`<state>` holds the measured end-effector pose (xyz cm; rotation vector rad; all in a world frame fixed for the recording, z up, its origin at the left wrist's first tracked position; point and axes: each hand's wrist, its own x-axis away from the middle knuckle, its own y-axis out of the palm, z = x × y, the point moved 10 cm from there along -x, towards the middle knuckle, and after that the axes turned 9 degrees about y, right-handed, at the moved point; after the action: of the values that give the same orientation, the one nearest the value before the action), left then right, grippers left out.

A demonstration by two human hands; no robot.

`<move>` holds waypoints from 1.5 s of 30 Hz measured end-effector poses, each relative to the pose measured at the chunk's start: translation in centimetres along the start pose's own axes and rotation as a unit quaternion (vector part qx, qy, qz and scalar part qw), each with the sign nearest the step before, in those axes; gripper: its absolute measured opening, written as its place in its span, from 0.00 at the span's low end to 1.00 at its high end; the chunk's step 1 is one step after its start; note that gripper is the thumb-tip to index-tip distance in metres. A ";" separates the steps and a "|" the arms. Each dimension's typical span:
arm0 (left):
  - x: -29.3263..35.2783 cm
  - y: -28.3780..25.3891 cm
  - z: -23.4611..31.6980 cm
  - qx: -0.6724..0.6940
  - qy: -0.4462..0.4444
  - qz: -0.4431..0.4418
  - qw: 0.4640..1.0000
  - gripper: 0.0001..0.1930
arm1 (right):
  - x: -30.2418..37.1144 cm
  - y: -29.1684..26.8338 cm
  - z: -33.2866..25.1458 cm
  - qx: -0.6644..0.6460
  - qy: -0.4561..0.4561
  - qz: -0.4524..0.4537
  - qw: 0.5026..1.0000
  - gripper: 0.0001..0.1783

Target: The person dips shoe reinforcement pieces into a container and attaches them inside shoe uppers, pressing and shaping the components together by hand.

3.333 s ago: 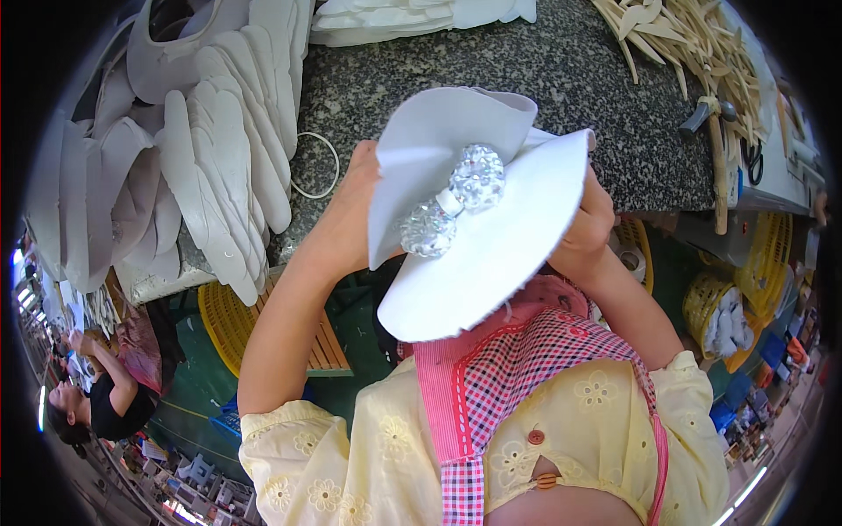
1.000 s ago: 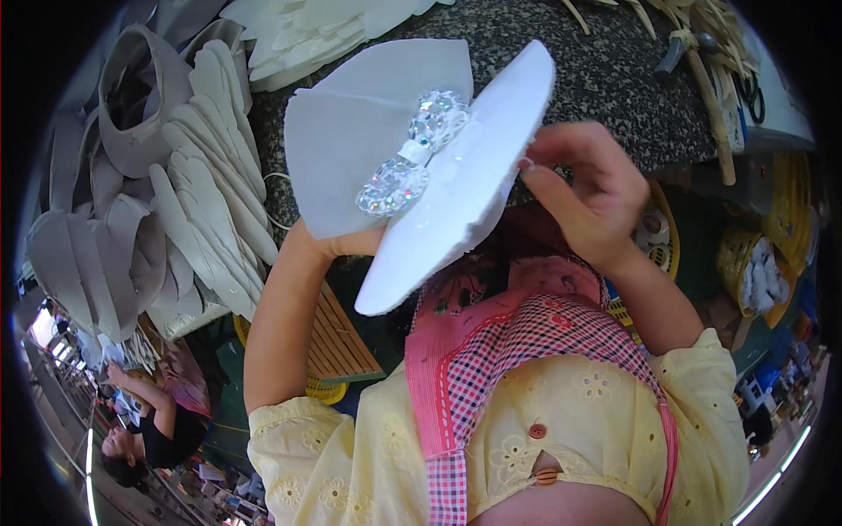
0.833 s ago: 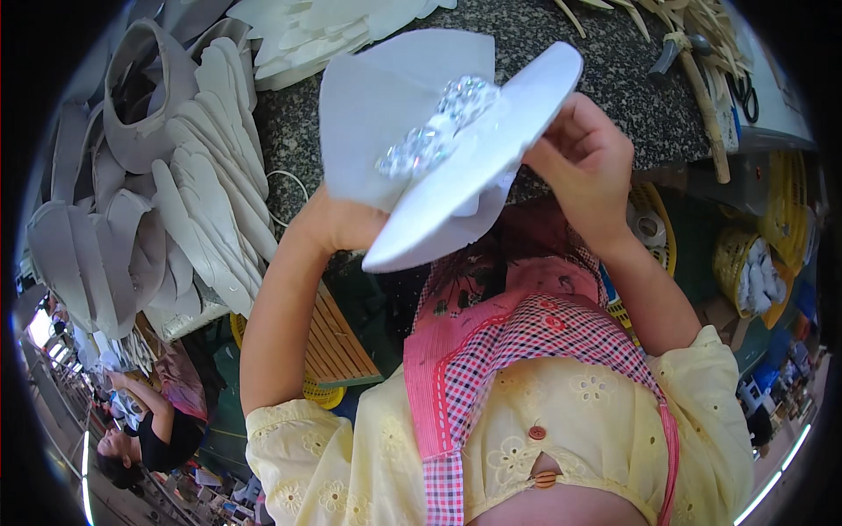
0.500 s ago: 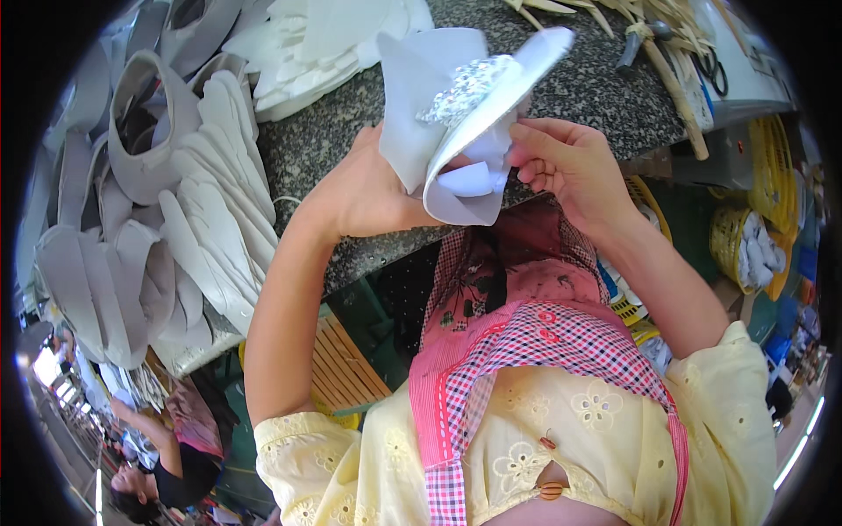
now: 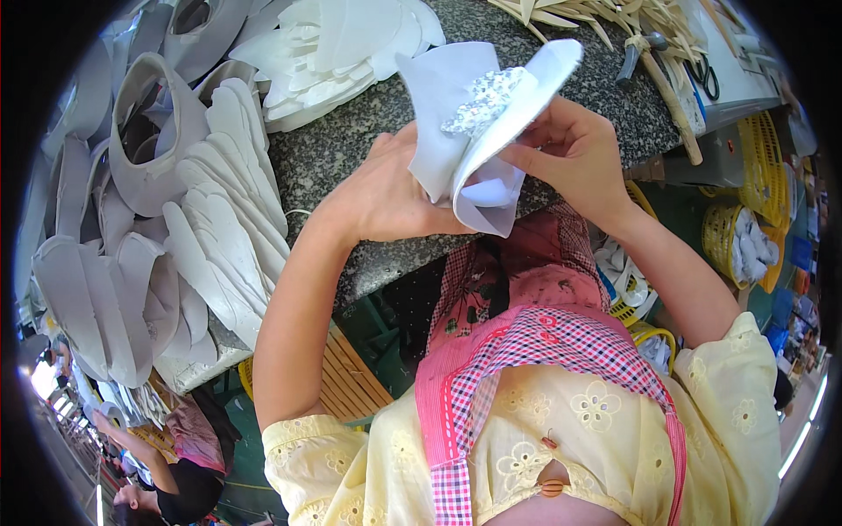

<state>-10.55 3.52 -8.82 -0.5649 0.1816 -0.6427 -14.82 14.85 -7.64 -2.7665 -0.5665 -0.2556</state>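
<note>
Head view: the left hand clasps and the right hand pinches 1 white piece with a sparkling ornament

A: How does the white, curved sheet piece at one o'clock look?
B: Smooth and matt, but its silver, faceted bow ornament is glossy, like cut glass.
A: The grey-and-black speckled worktop at twelve?
B: Stone-like, coarsely grained.
A: And at two?
B: A hammer with a pale, round wooden handle.
A: Seven?
B: A brown, slatted wooden seat.
A: Four?
B: A pink checked apron, woven cloth, matt.
A: Three?
B: A yellow lattice basket, plastic.
</note>
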 end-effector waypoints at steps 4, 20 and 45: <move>-0.4 0.6 0.0 0.015 0.010 -0.015 1.000 0.34 | 0.5 0.6 -2.5 0.113 -0.119 -0.013 0.986 0.13; 0.2 0.2 0.8 -0.011 -0.053 -0.022 0.998 0.20 | -0.6 0.1 -2.6 0.177 -0.275 -0.006 0.945 0.09; 1.4 -0.2 1.9 -0.071 -0.070 -0.043 0.994 0.20 | 3.2 3.9 -0.2 0.371 -0.392 -0.246 0.805 0.29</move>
<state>-8.84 3.39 -7.09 -0.7554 0.0727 -0.6741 -10.37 12.51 -7.68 -1.8032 -1.2478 0.8733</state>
